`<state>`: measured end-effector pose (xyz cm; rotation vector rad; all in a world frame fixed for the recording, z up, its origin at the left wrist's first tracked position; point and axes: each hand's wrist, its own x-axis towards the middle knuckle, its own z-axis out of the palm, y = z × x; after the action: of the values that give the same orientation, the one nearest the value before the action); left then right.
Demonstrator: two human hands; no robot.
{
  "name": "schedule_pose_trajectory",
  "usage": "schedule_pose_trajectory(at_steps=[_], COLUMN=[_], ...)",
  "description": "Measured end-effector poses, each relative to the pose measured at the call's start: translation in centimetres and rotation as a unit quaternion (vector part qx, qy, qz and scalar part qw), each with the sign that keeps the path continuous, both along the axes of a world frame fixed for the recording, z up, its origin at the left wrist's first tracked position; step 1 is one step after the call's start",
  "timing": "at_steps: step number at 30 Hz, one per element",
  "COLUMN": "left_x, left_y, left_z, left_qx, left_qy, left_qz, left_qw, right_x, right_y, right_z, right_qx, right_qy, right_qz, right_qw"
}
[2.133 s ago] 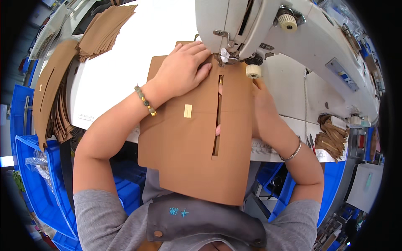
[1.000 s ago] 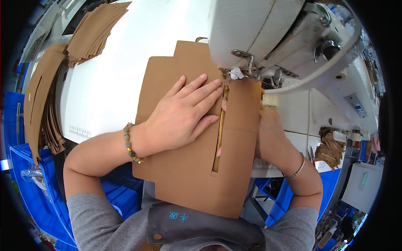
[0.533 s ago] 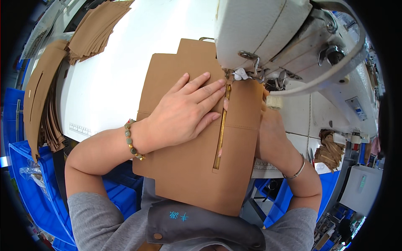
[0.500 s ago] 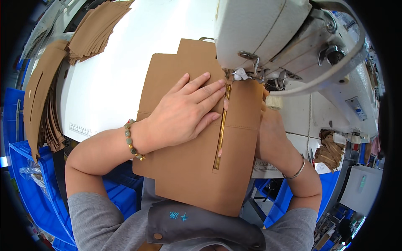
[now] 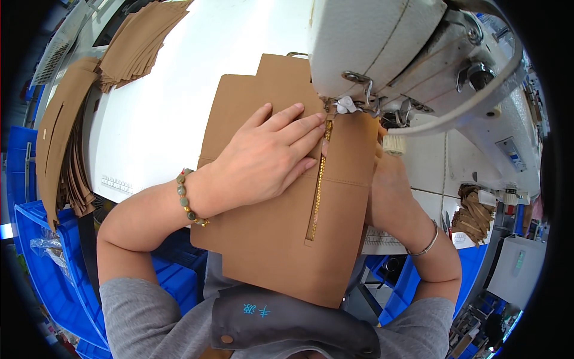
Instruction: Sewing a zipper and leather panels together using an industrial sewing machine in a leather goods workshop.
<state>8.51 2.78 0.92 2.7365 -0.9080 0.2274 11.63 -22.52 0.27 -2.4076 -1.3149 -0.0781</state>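
Observation:
A flat brown panel (image 5: 263, 239), leather-like with notched corners, lies under the head of a white sewing machine (image 5: 371, 54). A gold-toothed zipper (image 5: 320, 185) shows through a long narrow slot in it. The slot's far end is just at the presser foot (image 5: 330, 107). My left hand (image 5: 272, 149) rests flat on the panel, fingers stretched out, fingertips beside the zipper close to the foot. My right hand (image 5: 385, 179) is at the panel's right edge, partly beneath it. Its fingers are mostly hidden by the panel, though some skin shows through the slot beside the zipper.
Stacked brown pieces (image 5: 140, 45) lie at the far left of the white table (image 5: 155, 125). More slotted brown pieces (image 5: 63, 137) hang over its left edge above blue bins (image 5: 54, 257). At the right is a bundle of small brown strips (image 5: 473, 215).
The view has shifted very slightly. The panel and both hands keep nearly the same place at the machine, with at most a tiny movement of the panel toward the foot.

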Motion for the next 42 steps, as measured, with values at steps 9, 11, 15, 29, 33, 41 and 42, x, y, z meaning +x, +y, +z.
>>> schedule_pose_trajectory(at_steps=[9,11,15,29,33,41,42], left_x=[0.4,0.4,0.4,0.4,0.3,0.4,0.4], left_y=[-0.1,-0.1,0.0,0.0,0.0,-0.2,-0.2], left_z=[0.2,0.1,0.1,0.0,0.2,0.3,0.3], left_qx=[0.019,0.021,0.020,0.015,0.018,0.020,0.014], left_qy=[-0.014,-0.017,-0.015,-0.026,-0.030,-0.033,-0.039], left_qz=[0.007,0.010,0.010,0.012,0.013,0.019,0.021], left_qw=[1.000,1.000,1.000,0.999,0.999,0.999,0.999], right_x=[0.3,0.3,0.3,0.6,0.5,0.8,0.9], right_y=[-0.2,-0.2,-0.8,0.4,0.4,0.5,0.4], right_z=[0.2,0.2,0.6,0.2,-0.2,-0.5,-0.5], right_qx=[0.033,0.054,0.032,0.051,-0.002,0.026,0.025], right_qy=[0.085,0.106,0.139,-0.094,-0.054,-0.060,-0.069], right_qz=[-0.028,-0.026,-0.034,-0.076,-0.059,-0.056,-0.054], right_qw=[0.995,0.993,0.989,0.991,0.997,0.996,0.996])
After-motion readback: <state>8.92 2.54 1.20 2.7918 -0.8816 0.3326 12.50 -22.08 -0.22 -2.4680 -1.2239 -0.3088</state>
